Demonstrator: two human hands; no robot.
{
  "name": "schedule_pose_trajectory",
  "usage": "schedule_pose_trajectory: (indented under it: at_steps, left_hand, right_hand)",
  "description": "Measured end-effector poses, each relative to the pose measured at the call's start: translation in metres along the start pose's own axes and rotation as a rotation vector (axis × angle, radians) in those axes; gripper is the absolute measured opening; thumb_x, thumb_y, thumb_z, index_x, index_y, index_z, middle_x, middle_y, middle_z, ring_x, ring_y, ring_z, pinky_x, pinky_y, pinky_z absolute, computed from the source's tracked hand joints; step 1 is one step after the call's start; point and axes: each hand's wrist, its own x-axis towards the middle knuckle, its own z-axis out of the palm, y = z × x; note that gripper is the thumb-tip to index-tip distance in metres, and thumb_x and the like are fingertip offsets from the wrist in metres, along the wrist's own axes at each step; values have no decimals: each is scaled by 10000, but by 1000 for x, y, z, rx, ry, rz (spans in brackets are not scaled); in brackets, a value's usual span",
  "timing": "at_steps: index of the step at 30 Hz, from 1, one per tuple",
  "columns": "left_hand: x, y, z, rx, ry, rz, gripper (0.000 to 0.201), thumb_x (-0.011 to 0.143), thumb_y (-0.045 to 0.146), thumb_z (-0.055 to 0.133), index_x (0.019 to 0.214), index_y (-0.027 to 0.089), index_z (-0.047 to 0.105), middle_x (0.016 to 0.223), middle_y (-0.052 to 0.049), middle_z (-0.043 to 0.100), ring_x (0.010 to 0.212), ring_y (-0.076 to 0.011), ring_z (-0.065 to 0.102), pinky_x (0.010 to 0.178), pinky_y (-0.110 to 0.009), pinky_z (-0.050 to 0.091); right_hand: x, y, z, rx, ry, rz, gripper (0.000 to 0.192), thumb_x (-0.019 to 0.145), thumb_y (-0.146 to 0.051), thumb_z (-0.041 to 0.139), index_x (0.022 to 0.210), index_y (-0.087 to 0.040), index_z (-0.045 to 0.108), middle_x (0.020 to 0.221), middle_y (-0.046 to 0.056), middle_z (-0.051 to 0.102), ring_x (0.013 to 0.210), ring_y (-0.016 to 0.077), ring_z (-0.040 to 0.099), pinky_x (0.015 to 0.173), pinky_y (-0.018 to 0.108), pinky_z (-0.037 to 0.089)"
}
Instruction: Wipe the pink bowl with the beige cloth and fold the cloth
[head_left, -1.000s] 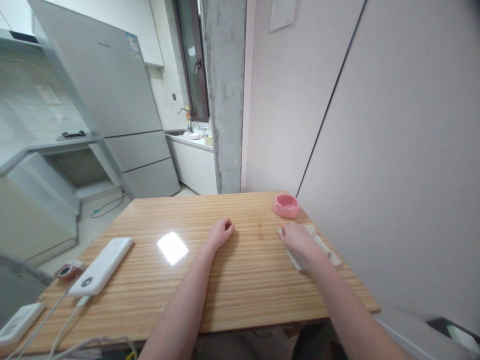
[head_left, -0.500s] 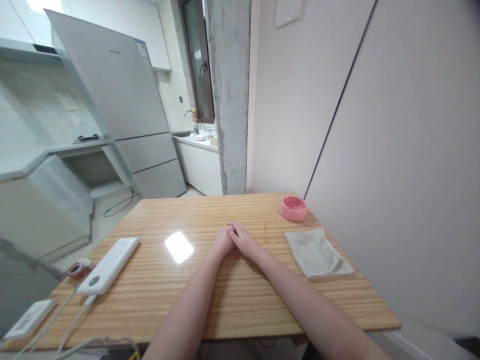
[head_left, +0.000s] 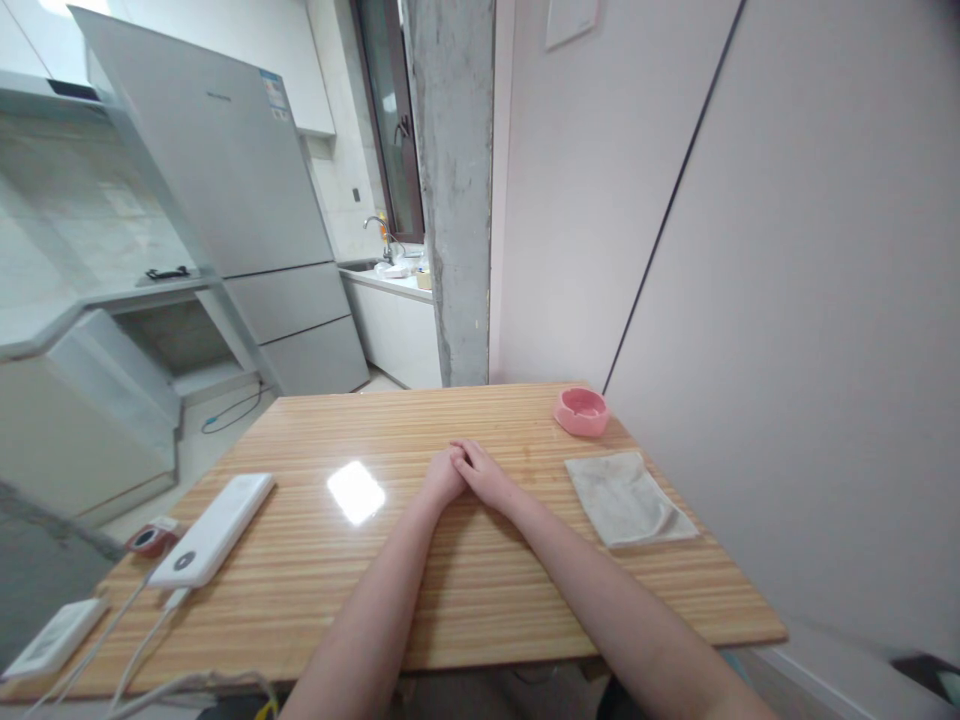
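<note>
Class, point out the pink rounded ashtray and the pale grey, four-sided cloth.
Pink rounded ashtray (head_left: 582, 425), head view: front outer wall.
Pale grey, four-sided cloth (head_left: 626, 500), head view: middle of its upper face.

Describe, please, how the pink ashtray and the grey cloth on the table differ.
The ashtray is pink, while the cloth is pale grey. The ashtray is a raised, hollow dish; the cloth lies flat with a fold towards one corner. The ashtray sits nearer the table's far edge, whereas the cloth lies closer to the wearer. Both rest on the table's right side.
</note>
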Motion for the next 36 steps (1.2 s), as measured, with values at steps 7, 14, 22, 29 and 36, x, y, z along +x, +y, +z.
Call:
schedule_pose_trajectory:
  at_steps: [7,14,22,29,36]
  left_hand:
    - [3,-8,3,-63,76,17,260,829,338,470,648,172,554,647,-10,559,628,-136,479,576,-247,298]
    - [3,-7,6,-100,90,8,233,812,311,489,621,179,512,616,3,502,623,-135,459,590,-252,311]
    - [-3,-3,-5,-228,492,207,610,761,213,609,1336,205,406,1452,-143,329,1365,-262,306,1072,-448,332]
    - [-5,-23,-30,-82,362,422,196,749,194,646,942,184,616,1340,-118,494,1346,-258,355,1131,-503,264]
    - [-23,-106,-69,-2,674,20,180,718,255,649,861,169,583,1070,-115,597,1110,-279,511,1001,-473,402]
  right_hand:
    - [9,14,-104,-648,666,188,527,815,-258,517,1320,-137,432,1403,207,381,1346,334,263,1074,580,219]
    - [-3,63,-147,-773,662,422,304,806,-285,518,1011,-84,619,1313,240,430,1307,383,273,1059,581,222]
    - [14,31,-83,-454,360,-71,77,789,-237,546,850,-192,557,1164,134,524,1291,299,324,1126,556,174]
    - [3,-16,-37,-257,23,-233,145,831,-223,525,963,-215,583,1300,84,480,1385,234,251,1168,484,163]
    - [7,-2,-58,-361,213,-106,465,847,-250,482,1304,-186,424,1405,145,396,1342,239,343,1129,454,283]
